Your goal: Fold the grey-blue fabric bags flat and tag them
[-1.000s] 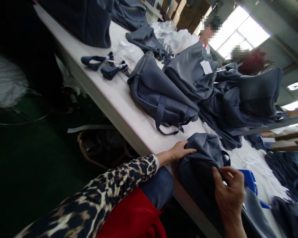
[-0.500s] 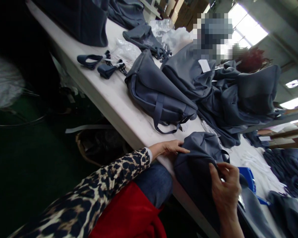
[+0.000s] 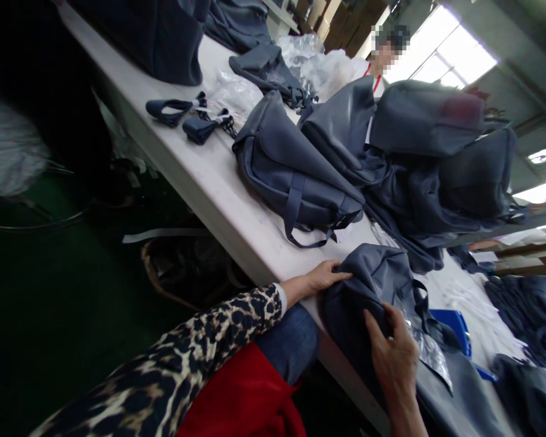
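Presently in hand: one dark bag point(image 3: 382, 267), at the table point(image 3: 250, 230) edge

Handling apparently unfinished, with both hands on the fabric. Left hand point(image 3: 321, 277), one: laid at the bag's corner, grip impossible to tell. Right hand point(image 3: 395, 355), one: thumb and forefinger apart on a fold (closed on it or not, likewise unclear). Flapped bag point(image 3: 277, 161), one: just beyond, perhaps done. Strap bundles point(image 3: 202, 129): two. Blue item point(image 3: 452, 331): one, partly hidden. Heaped bags point(image 3: 428, 115): several, overlap preventing a count.

Bag point(image 3: 377, 270) on table point(image 3: 222, 185); second bag point(image 3: 291, 161) beyond, strap bundles point(image 3: 198, 130) farther left.
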Demonstrator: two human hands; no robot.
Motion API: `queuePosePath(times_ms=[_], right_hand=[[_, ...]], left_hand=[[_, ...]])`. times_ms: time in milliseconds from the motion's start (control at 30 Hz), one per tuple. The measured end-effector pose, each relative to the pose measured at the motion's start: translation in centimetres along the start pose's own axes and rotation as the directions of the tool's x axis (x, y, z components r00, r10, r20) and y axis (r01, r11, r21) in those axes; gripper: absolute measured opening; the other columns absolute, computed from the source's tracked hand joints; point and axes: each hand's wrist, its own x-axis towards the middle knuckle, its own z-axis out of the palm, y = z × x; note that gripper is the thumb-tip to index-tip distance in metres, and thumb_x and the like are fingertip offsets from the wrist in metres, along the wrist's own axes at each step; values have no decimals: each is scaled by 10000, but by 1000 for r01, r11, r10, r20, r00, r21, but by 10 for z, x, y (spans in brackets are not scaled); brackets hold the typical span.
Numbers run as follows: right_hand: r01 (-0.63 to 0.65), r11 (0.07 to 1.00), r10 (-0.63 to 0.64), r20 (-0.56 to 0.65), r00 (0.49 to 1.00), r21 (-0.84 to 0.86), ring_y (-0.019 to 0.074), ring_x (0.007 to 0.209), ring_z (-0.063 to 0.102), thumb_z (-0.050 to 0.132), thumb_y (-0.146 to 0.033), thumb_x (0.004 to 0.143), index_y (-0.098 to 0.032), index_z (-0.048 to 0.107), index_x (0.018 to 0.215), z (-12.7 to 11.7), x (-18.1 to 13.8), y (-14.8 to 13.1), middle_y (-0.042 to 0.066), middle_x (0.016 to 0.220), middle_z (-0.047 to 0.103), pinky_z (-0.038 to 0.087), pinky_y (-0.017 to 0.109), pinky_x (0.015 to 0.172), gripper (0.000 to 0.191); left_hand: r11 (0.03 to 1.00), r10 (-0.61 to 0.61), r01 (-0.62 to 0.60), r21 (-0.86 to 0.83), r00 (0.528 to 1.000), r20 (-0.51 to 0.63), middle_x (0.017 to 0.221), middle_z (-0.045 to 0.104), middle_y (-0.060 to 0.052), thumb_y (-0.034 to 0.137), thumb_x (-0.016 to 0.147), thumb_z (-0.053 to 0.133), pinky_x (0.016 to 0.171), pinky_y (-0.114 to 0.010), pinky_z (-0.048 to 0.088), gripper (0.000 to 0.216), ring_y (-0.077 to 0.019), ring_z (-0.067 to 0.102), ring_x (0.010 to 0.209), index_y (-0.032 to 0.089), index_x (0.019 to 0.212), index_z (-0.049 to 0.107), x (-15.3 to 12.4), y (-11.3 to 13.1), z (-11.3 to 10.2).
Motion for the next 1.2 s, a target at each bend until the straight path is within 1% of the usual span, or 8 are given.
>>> queuePosePath(times_ms=[167,267,500,600,700,900,1067,1200], right_hand=[[-99,995,100,-128,987,11,217,692,588,632,-701,710,-150,613,1163,0,1,-3,67,833,651,447,329,654,713],[-174,985,171,-136,976,-4,208,647,571,668,-714,674,-142,627,1105,7,-3,-4,47,768,634,432,319,623,718],[41,999,-40,-119,992,3,273,929,634,506,-563,858,-184,605,1297,12,-2,-7,129,1132,684,457,388,820,588],[-23,1000,21,-136,990,-11,256,824,627,562,-580,808,-168,611,1262,0,6,-8,109,990,695,458,367,748,615],[-141,990,139,-129,982,-7,229,701,593,629,-647,722,-152,605,1210,-11,11,-9,71,832,667,438,341,661,695],[-195,971,192,-38,981,-140,273,733,605,572,-755,696,-194,668,982,-24,17,-8,92,820,684,429,380,689,638],[-217,964,212,-47,976,-154,283,711,606,560,-794,664,-203,679,940,-35,21,-6,84,763,682,417,377,676,663],[-233,958,232,-30,972,-166,280,711,608,563,-783,654,-217,679,901,-38,24,-9,77,768,688,408,368,669,628]], left_hand=[[961,-172,207,-182,967,190,973,721,-78,486,585,870,902,-337,478,559,-176,648,856,125,981,708,-10,9,-9],[955,-194,238,-174,952,238,963,726,-78,474,545,889,899,-340,482,575,-169,651,825,116,963,723,-12,8,-12],[982,-116,135,-131,983,140,906,720,-47,436,521,900,868,-345,483,577,-161,630,776,109,961,720,-3,1,-8],[968,-175,211,-138,957,232,934,718,-47,460,573,883,851,-313,488,598,-152,642,796,126,1036,706,-7,6,-9],[927,-287,349,-140,897,335,921,710,-31,495,593,874,791,-291,503,600,-131,643,750,159,1054,688,-14,12,-13],[892,-343,436,-117,824,451,927,702,-38,411,527,928,717,-256,506,563,-142,649,782,139,959,690,-16,12,-18],[900,-323,422,-112,816,479,925,685,-9,380,572,914,650,-207,480,537,-100,629,736,161,1002,678,-15,9,-19],[903,-291,405,-141,820,493,934,688,-26,366,543,929,688,-224,493,556,-117,641,772,147,988,678,-17,10,-16]])
